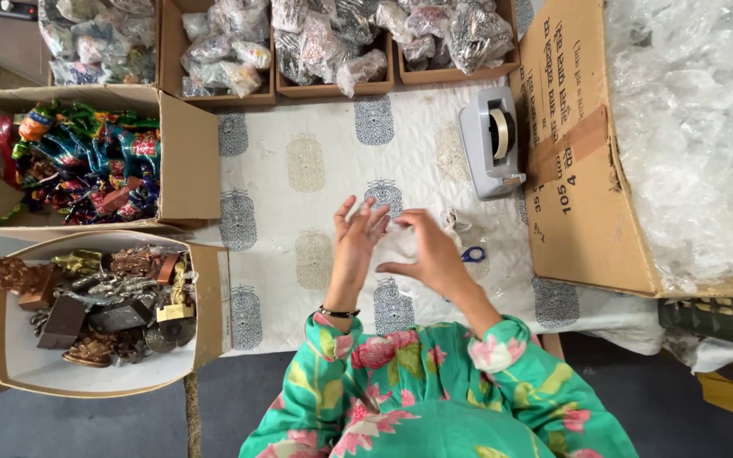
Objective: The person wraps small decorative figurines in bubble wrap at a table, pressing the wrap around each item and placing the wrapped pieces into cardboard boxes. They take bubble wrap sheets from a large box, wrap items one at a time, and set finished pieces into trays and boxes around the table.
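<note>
My left hand [355, 246] and my right hand [431, 250] are raised together over the middle of the white patterned cloth [307, 161]. Between them they hold a piece of thin clear plastic wrap [396, 242], which is hard to make out against the cloth. The left fingers point up and spread a little; the right fingers curl toward them. Blue-handled scissors [472, 254] lie just right of my right hand. A grey tape dispenser [492, 140] stands further back on the right.
A big cardboard box of clear bubble wrap [697, 127] fills the right. On the left stand a box of colourful painted figures [78, 157] and a box of metal and dark figurines [103, 297]. Trays of wrapped items [332, 38] line the back.
</note>
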